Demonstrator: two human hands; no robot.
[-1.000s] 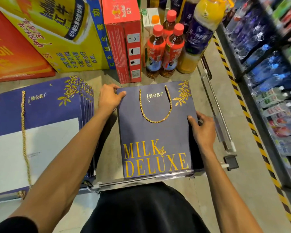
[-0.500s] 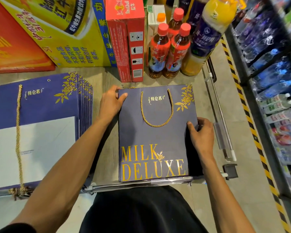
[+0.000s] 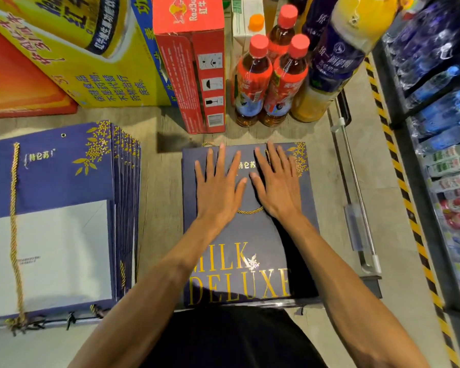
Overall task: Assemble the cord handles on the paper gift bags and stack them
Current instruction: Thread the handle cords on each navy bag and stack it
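- A navy paper gift bag with gold "MILK DELUXE" lettering lies flat at the near edge of the grey table, its mouth towards the far edge.
- The left hand and right hand lie side by side on the bag's upper half, palms down. Their fingers are straight and spread, pressing and grasping nothing.
- A loop of the bag's gold twisted cord handle shows between the two wrists.
- At the table's left edge lies a stack of flat navy paper bags, with a loose gold cord stretched along the top one.
- Along the far edge stand red-capped tea bottles, a red carton and a yellow carton.
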